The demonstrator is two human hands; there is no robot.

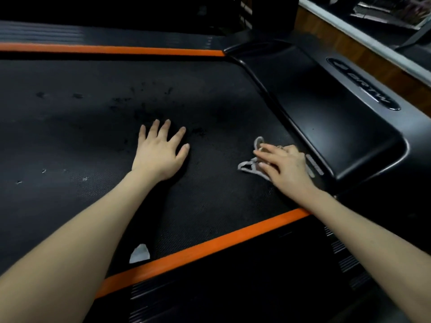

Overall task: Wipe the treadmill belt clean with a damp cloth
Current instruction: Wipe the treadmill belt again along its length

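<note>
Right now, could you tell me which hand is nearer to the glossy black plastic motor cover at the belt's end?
Right. The right hand presses the crumpled grey cloth just beside the glossy black cover; the left hand lies flat mid-belt, farther off.

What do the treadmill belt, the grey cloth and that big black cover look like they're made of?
Treadmill belt: likely rubber, matte black, finely dotted texture. Cloth: soft grey fabric, judging by its crumpled folds under the right hand. Cover: probably moulded plastic, smooth and glossy, catching reflections.
</note>
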